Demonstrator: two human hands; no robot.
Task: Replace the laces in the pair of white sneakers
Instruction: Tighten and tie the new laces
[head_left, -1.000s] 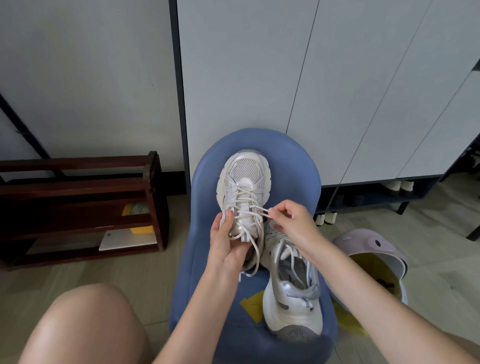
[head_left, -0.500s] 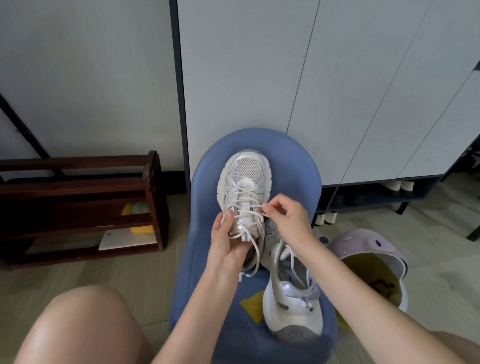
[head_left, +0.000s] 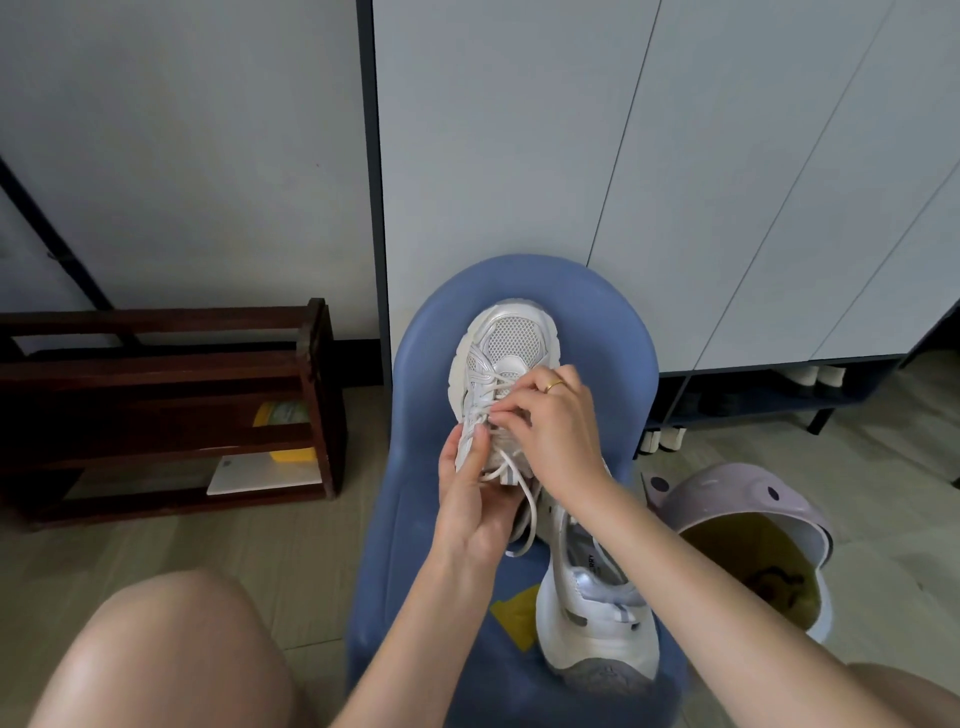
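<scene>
Sneakers on blue chair (head_left: 415, 519): upper sneaker (head_left: 511, 343) toe pointing away, second sneaker (head_left: 597, 618) lying nearer, heel toward viewer. Left hand (head_left: 470, 499) grips upper sneaker's side, thumb along eyelets. Right hand (head_left: 558, 431), gold ring on finger, pinches white lace (head_left: 522, 525) over tongue; loose lace end hangs down. Dark wooden rack (head_left: 166, 405) at left, pale bin (head_left: 748, 525) at right.

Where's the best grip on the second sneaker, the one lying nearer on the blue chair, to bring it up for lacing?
Grip the second sneaker around its heel collar, coming from the right side with the right hand. Its heel points toward the person and the opening faces up, so the collar is exposed. The left hand holds the first sneaker, whose loose lace hangs on the left.
</scene>
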